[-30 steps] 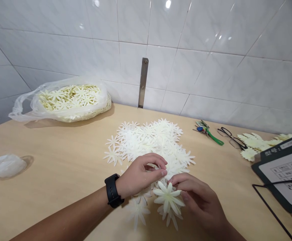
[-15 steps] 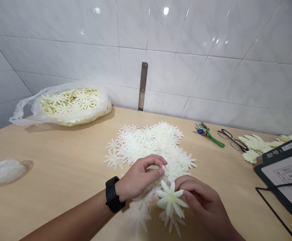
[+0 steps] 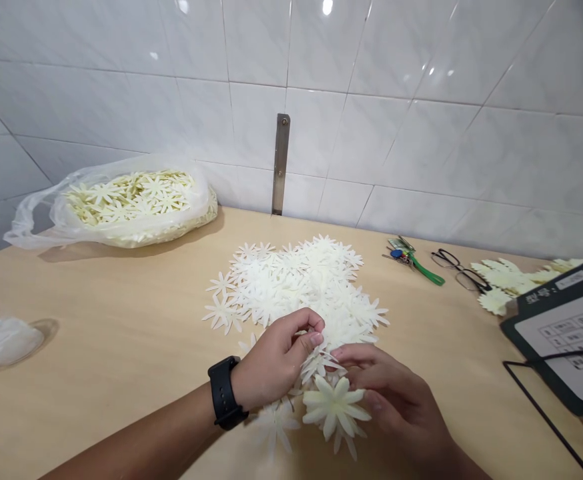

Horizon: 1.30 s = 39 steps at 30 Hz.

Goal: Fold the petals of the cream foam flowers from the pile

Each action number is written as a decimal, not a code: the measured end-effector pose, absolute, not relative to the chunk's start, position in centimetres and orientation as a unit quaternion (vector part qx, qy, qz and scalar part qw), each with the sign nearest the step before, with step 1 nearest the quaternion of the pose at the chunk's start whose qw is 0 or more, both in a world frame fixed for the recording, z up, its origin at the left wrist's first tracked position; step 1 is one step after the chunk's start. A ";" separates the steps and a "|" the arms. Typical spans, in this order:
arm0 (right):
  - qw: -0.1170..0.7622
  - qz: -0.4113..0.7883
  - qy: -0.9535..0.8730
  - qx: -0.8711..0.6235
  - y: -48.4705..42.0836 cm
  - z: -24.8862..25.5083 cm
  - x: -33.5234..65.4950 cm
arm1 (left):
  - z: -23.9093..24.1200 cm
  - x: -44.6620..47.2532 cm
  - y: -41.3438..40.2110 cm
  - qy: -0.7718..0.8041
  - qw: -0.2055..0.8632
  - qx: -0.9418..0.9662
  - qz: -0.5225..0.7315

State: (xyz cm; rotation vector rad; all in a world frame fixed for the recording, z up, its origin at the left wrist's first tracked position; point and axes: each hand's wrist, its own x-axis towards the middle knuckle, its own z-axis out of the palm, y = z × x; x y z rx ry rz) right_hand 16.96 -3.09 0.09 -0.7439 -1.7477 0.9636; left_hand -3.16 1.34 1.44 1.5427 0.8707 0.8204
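Pinched between the thumb and fingertips of my left hand (image 3: 284, 357) is a white flower cutout (image 3: 318, 364), which hangs below them. A black watch (image 3: 225, 393) circles the left wrist. My right hand (image 3: 401, 393) is closed on a pale yellow-green flower (image 3: 334, 405) with several petals, gripping it at its right side; its index finger reaches toward the white cutout. Both hands are close together over the near end of a heap of white flower cutouts (image 3: 291, 280) on the table. Single cutouts lie partly hidden under the hands.
A clear plastic bag (image 3: 204, 200) full of pale flowers stands at the back left. At left lies a small transparent bag (image 3: 6, 341). Keys with a green strap (image 3: 426, 272), glasses (image 3: 464, 270), more pale flowers (image 3: 504, 277) and a dark printed box (image 3: 566, 327) are on the right.
The right fingers have moved left and closer to the left hand. The flower in the right hand has shifted slightly left and tipped. The white cutout under the left fingers now shows more.
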 end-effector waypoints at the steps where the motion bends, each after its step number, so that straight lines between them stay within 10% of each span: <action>1: 0.485 0.406 -0.713 -0.303 -3.1 0.1 16.9 | 1.5 -3.1 1.3 0.369 0.560 0.655 0.348; 39: 0.452 0.410 -0.748 -0.260 -3.6 0.8 15.4 | 1.2 -2.7 0.7 0.457 0.372 0.710 0.385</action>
